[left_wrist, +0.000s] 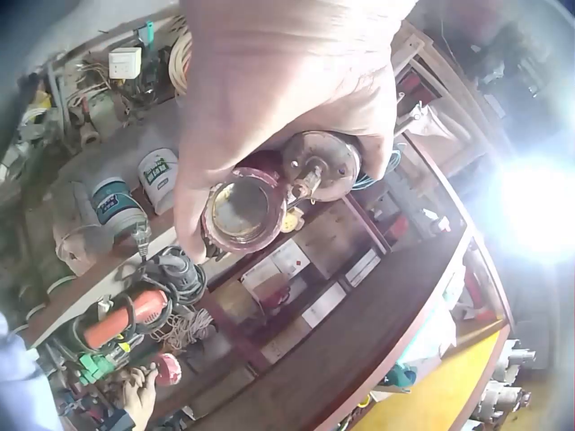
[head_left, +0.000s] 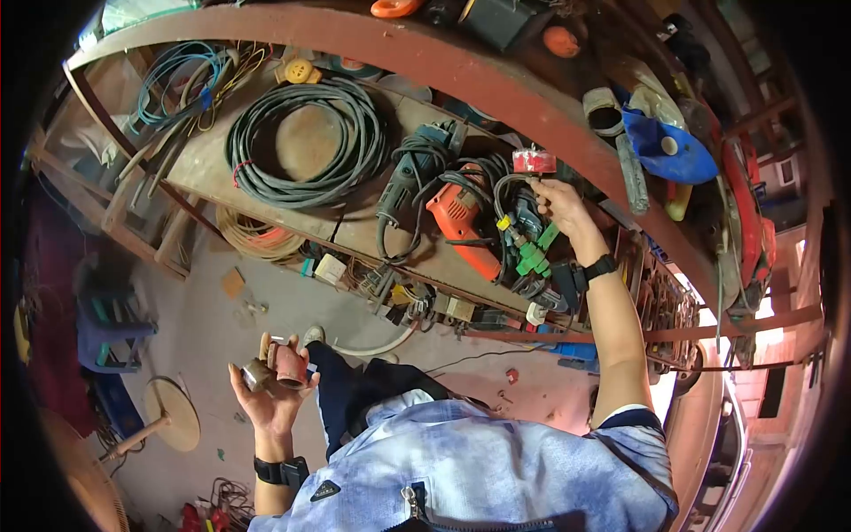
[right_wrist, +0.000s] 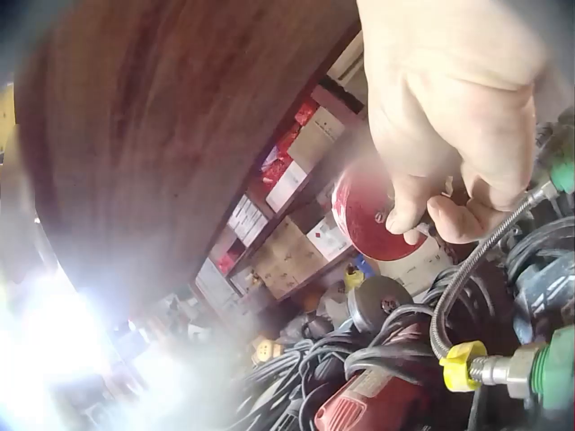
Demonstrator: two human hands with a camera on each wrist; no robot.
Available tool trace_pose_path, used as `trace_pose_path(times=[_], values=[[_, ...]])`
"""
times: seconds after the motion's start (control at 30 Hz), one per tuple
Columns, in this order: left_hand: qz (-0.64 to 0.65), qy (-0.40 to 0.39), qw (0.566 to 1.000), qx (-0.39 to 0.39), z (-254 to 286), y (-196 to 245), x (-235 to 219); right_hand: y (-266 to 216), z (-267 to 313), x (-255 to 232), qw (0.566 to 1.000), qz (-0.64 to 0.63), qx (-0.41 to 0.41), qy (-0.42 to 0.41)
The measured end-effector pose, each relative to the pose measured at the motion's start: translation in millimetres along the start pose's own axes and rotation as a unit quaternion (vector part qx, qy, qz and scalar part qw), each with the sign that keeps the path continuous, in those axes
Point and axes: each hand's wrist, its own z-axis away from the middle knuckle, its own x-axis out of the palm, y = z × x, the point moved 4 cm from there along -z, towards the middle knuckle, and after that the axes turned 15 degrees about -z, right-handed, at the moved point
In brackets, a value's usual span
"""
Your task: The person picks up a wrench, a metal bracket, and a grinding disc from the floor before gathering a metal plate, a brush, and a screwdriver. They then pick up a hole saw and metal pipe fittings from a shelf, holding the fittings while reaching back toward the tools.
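My left hand (head_left: 270, 408) is palm up and holds two hole saws side by side between thumb and fingers. One is a red cup-shaped hole saw (head_left: 289, 367); the other is a worn, bare-metal hole saw (head_left: 256, 376). In the left wrist view, the red one shows its hollow mouth, and a shank stands out from the metal one (left_wrist: 328, 166). Over the workbench shelf, my right hand (head_left: 563, 210) pinches the shank of another red hole saw (head_left: 534, 161). The right wrist view shows this saw's round red face (right_wrist: 367, 220) beyond the fingertips.
On the shelf lie a coiled black cable (head_left: 372, 133), a dark green angle grinder (head_left: 412, 173) and an orange power tool (head_left: 454, 213). Green hose fittings (head_left: 532, 259) sit below the right hand. A reddish-brown beam (head_left: 425, 58) curves above. Stools (head_left: 111, 319) stand at left.
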Motion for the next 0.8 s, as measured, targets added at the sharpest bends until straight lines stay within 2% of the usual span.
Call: trace_pose_path(times=[0.13,0.2,0.33,0.47,0.57,0.63,0.7,0.8], values=[[0.016,0.015,1.0,-0.001,2.6,-15.0,0.4,-9.0,-28.7,0.0,0.994,0.09,-0.058,-0.021],[0.031,0.024,0.999,0.003,5.0,-22.0,-3.5,-8.8,-47.8,-5.1,0.992,0.111,-0.051,0.012],[0.032,0.03,0.999,0.012,10.7,-32.3,-8.0,-12.1,-71.4,7.5,0.986,0.161,-0.049,0.006],[0.049,0.048,0.997,0.018,16.9,-38.4,-14.1,0.3,-107.5,26.8,0.994,0.096,-0.032,-0.041],[0.043,0.065,0.996,0.032,22.9,-39.5,-18.2,7.9,-118.9,45.1,0.993,0.112,-0.044,0.003],[0.041,0.079,0.995,0.037,26.9,-39.1,-20.0,26.2,-146.6,34.4,0.989,0.138,-0.044,-0.009],[0.038,0.091,0.994,0.042,27.6,-39.5,-22.0,29.7,-148.7,38.4,0.976,0.206,-0.073,-0.016],[0.048,0.085,0.994,0.041,24.3,-42.5,-23.3,21.8,-132.4,41.5,0.971,0.226,-0.085,-0.004]])
